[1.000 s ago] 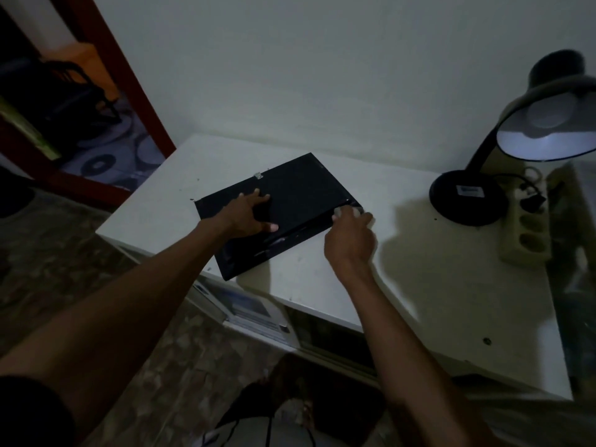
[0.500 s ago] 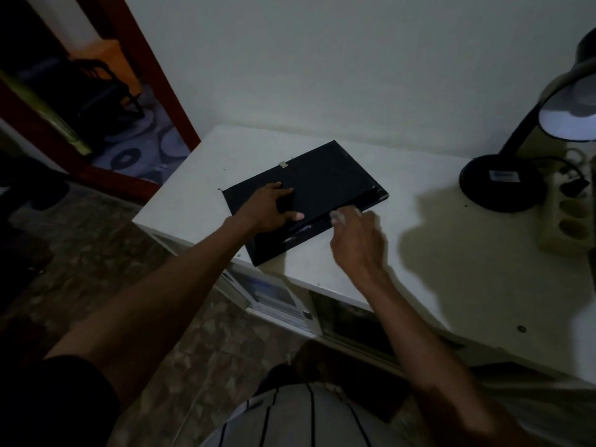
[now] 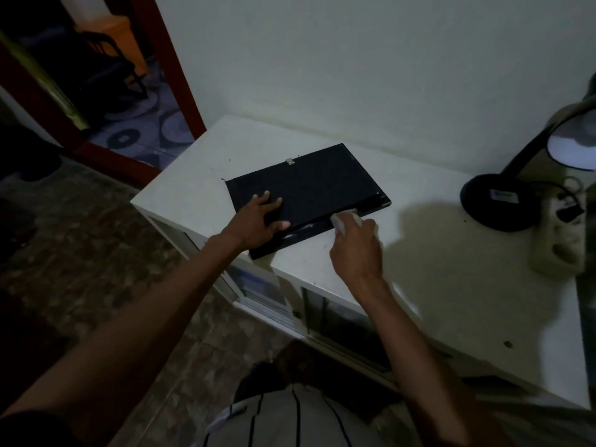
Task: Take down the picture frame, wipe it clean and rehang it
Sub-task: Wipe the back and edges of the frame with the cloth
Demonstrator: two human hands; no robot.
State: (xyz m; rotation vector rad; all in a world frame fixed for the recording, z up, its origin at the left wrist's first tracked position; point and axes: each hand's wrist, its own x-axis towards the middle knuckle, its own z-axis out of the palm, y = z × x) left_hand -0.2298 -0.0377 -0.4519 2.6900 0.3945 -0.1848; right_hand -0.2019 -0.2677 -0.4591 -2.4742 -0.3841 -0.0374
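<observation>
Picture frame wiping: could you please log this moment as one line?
picture frame face-down on table | left hand presses it | right hand wipes edge with cloth

matt black frame back (image 3: 306,185), glossy frame edge, smooth white desk (image 3: 435,285).

The right hand (image 3: 356,245) is hiding most of a pale cloth (image 3: 342,221), and its fingers are lying out of sight behind the knuckles. The frame (image 3: 309,188) is lying back up, so its face is hidden. The right edge is cutting off the lamp (image 3: 529,175) shade.
</observation>
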